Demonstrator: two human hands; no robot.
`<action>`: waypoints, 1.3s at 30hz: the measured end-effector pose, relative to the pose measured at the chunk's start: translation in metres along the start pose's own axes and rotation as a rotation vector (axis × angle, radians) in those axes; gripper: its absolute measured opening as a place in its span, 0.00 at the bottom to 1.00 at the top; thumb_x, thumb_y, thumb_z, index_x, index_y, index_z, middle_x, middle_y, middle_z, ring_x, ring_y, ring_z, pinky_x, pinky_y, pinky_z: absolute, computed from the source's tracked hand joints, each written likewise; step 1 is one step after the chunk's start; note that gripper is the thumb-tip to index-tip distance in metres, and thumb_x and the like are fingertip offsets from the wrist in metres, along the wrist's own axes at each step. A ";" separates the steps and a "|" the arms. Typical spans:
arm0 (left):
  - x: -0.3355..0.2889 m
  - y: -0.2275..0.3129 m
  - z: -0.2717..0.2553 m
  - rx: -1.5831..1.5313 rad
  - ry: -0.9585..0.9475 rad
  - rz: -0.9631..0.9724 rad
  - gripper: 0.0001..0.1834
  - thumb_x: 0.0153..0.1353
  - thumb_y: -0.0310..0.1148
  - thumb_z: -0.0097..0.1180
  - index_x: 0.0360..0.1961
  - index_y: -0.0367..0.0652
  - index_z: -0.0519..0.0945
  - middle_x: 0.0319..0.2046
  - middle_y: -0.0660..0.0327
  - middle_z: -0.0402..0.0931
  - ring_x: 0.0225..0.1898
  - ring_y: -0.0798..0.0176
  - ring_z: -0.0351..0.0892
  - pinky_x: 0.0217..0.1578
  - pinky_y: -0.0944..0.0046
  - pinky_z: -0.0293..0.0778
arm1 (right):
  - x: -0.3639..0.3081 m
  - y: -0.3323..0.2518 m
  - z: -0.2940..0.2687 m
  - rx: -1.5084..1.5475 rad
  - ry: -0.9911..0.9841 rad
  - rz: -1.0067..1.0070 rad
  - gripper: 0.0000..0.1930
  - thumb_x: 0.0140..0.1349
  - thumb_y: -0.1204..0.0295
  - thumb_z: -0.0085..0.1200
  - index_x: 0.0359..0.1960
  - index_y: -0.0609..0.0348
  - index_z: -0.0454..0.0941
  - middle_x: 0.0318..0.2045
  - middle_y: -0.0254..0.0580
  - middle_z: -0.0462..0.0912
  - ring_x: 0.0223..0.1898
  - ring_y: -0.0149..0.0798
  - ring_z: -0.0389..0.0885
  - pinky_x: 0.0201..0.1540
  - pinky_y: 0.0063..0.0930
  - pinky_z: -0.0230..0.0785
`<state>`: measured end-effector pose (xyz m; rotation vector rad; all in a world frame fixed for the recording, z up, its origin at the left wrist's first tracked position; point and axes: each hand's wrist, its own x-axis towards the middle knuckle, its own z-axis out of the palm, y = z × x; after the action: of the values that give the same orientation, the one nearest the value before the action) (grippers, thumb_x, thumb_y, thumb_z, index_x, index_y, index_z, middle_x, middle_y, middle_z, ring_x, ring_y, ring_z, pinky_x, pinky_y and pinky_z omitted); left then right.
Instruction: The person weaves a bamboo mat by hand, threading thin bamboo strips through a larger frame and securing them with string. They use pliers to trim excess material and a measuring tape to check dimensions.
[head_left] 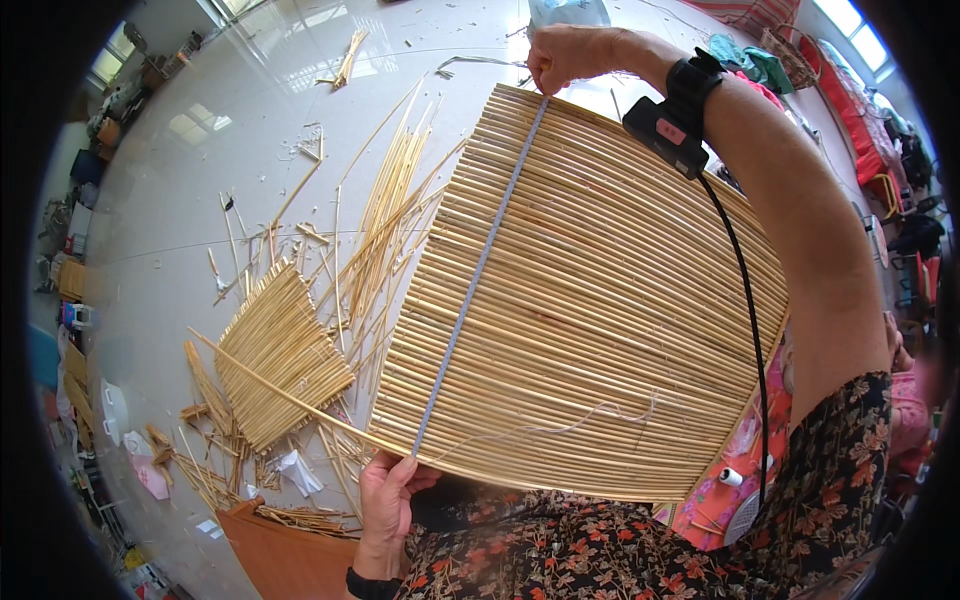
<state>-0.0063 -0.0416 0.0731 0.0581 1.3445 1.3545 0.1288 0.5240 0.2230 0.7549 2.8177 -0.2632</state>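
A large mat of parallel straw-coloured reeds [590,300] spreads in front of me, its near edge by my body. Across its left part runs a straight grey measuring tape [483,260], taut from the far edge to the near edge. My left hand [388,495] pinches the tape's near end against the mat's lower left edge, thumb on top. At the far edge my right hand [565,60] is closed on the other end, fingers bunched together. One long reed [270,385] sticks out leftward past my left hand. A loose pale thread [580,415] lies on the mat.
A smaller reed mat [280,355] lies on the pale tiled floor to the left, amid scattered reeds [385,200] and scraps. Below it is a brown wooden board [285,555]. A black device with a cable [665,135] is strapped to my right wrist. A white thread spool [731,477] lies at right.
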 end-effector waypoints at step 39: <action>-0.009 -0.007 -0.010 0.116 -0.025 0.037 0.16 0.70 0.40 0.61 0.50 0.40 0.78 0.43 0.58 0.85 0.40 0.61 0.88 0.41 0.63 0.85 | -0.168 0.069 0.055 0.142 0.212 -0.120 0.09 0.66 0.68 0.58 0.37 0.60 0.84 0.28 0.37 0.82 0.29 0.33 0.80 0.35 0.28 0.73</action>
<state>-0.0057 -0.0560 0.0706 0.1785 1.4062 1.3009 0.3147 0.4911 0.2037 0.6786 3.0771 -0.4305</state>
